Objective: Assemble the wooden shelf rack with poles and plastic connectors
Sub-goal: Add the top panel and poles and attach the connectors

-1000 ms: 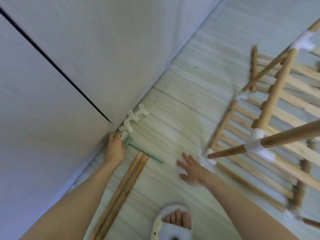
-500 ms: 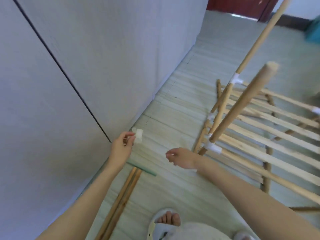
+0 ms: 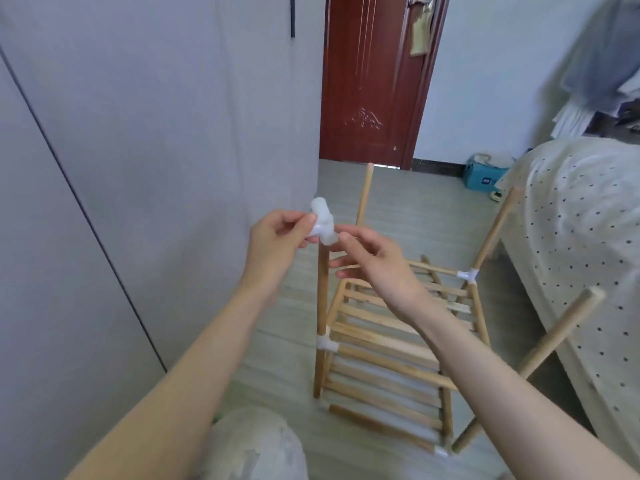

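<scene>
My left hand (image 3: 277,237) pinches a white plastic connector (image 3: 322,223) held just above the top of a near upright wooden pole (image 3: 322,306). The fingertips of my right hand (image 3: 370,261) touch the connector's right side. The partly built wooden rack (image 3: 391,344) stands on the floor below my hands, with slatted shelves, several upright poles and white connectors at the joints (image 3: 325,342). Whether the connector sits on the pole tip I cannot tell.
A grey wardrobe wall (image 3: 138,150) runs along the left. A bed with a dotted cover (image 3: 581,237) stands at the right. A red-brown door (image 3: 370,81) and a teal box (image 3: 483,178) are at the back. My knee (image 3: 252,445) is at the bottom.
My left hand picked a white connector off the floor by the wall and lifted it. The view rose to the rack, and my right hand came up to the connector.
</scene>
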`<action>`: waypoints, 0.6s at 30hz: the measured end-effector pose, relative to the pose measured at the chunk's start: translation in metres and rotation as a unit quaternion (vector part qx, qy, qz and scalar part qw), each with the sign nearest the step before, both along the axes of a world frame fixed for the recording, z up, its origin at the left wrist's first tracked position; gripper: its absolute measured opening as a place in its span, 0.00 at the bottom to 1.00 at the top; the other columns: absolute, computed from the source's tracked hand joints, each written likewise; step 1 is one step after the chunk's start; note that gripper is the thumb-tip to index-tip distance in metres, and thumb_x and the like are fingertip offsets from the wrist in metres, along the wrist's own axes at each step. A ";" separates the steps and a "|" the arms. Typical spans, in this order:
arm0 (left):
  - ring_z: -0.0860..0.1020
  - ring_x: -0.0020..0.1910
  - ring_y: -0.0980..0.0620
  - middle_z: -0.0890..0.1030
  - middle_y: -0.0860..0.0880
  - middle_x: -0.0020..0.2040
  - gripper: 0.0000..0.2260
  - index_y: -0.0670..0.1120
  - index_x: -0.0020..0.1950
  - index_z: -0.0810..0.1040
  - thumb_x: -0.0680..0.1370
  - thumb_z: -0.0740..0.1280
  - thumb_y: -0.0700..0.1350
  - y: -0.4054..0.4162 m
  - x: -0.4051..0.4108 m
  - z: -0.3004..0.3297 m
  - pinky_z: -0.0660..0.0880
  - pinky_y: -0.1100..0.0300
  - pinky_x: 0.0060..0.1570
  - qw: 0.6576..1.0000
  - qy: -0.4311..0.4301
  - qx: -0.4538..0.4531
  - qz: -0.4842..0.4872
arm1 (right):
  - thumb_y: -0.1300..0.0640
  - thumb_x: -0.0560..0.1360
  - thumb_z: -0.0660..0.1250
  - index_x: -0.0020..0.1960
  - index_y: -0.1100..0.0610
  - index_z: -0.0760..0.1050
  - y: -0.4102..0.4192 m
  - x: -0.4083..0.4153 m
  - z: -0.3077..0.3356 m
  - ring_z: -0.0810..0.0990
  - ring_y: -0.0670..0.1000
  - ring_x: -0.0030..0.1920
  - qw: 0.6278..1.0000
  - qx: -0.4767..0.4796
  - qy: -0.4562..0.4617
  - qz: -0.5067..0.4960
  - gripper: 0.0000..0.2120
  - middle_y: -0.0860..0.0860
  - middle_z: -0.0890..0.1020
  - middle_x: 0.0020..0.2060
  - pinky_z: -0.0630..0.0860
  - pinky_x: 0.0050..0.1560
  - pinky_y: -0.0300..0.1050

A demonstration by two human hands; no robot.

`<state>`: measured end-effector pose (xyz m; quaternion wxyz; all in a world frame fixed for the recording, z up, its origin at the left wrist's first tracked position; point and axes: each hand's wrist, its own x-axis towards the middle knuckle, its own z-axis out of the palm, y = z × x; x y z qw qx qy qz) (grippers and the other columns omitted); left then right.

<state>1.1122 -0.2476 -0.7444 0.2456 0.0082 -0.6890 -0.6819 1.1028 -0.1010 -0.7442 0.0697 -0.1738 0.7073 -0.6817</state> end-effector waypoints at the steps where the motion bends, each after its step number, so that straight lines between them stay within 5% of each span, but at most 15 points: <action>1: 0.81 0.34 0.59 0.82 0.49 0.39 0.02 0.45 0.44 0.78 0.76 0.68 0.41 0.013 -0.004 0.006 0.73 0.71 0.35 1.000 0.001 0.001 -0.009 | 0.59 0.79 0.61 0.60 0.60 0.74 0.007 0.000 0.002 0.80 0.50 0.39 0.999 -0.029 -0.009 -0.020 0.11 0.56 0.79 0.45 0.79 0.40 0.37; 5: 0.80 0.39 0.60 0.81 0.47 0.44 0.07 0.48 0.49 0.74 0.74 0.70 0.42 0.056 -0.011 0.010 0.72 0.74 0.37 0.999 -0.022 0.013 -0.032 | 0.57 0.78 0.63 0.60 0.60 0.75 0.033 -0.008 0.002 0.80 0.50 0.44 0.993 -0.090 -0.043 -0.068 0.13 0.57 0.79 0.49 0.78 0.45 0.41; 9: 0.79 0.40 0.61 0.80 0.52 0.41 0.18 0.56 0.60 0.71 0.74 0.70 0.42 0.070 -0.015 0.006 0.71 0.75 0.40 0.993 0.001 -0.091 -0.077 | 0.57 0.78 0.63 0.61 0.60 0.75 0.050 -0.015 -0.006 0.80 0.50 0.47 0.989 -0.116 -0.067 -0.064 0.14 0.58 0.79 0.52 0.78 0.44 0.40; 15: 0.77 0.44 0.62 0.78 0.57 0.38 0.18 0.67 0.50 0.71 0.75 0.69 0.42 0.070 -0.012 -0.008 0.69 0.47 0.62 0.965 0.033 -0.256 -0.051 | 0.65 0.78 0.61 0.61 0.64 0.75 0.053 -0.024 -0.021 0.81 0.47 0.40 0.987 -0.122 -0.063 -0.080 0.12 0.57 0.82 0.46 0.79 0.45 0.39; 18: 0.78 0.43 0.63 0.80 0.58 0.36 0.14 0.65 0.46 0.70 0.74 0.69 0.46 0.069 -0.013 -0.009 0.69 0.48 0.60 0.959 0.053 -0.274 -0.041 | 0.66 0.78 0.61 0.58 0.65 0.78 0.053 -0.026 -0.023 0.83 0.51 0.46 0.992 -0.083 -0.031 -0.088 0.11 0.59 0.84 0.48 0.79 0.49 0.43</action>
